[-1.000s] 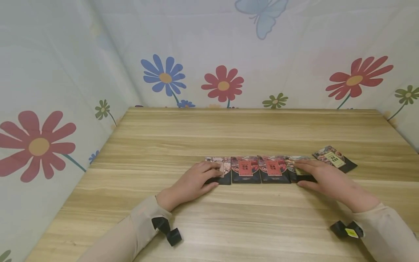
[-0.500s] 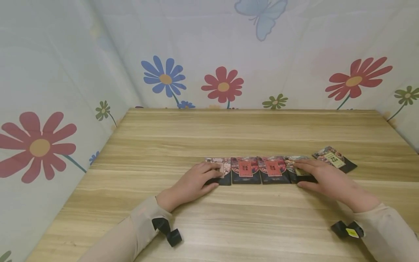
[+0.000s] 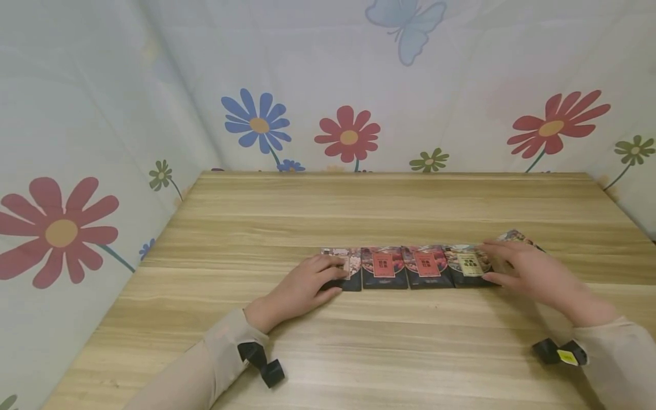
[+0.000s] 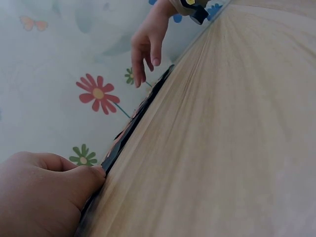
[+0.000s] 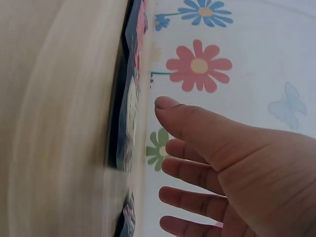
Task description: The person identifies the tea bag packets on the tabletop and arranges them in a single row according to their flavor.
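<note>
Flat dark sachets with printed fronts lie edge to edge in a row. My left hand (image 3: 299, 289) rests on the leftmost one, a sachet with a pale label (image 3: 353, 259); in the left wrist view its thumb lies along the row's near edge. To the right come two red-label sachets (image 3: 384, 266) and a yellow-label sachet (image 3: 463, 266) at the end. My right hand (image 3: 540, 279) hovers past that end, fingers spread and holding nothing, as the right wrist view shows. Under it, a tilted loose sachet (image 3: 514, 234) is mostly hidden in the head view.
The wooden table (image 3: 359, 341) runs up to a flower-printed cloth (image 3: 451, 68) at the back and another at the left. Black cameras (image 3: 271, 373) are worn at both wrists. A gap separates the loose sachet from the row.
My right hand has lifted off the yellow-label sachet and moved right, over the loose sachet. My left hand and the row have stayed in place.
</note>
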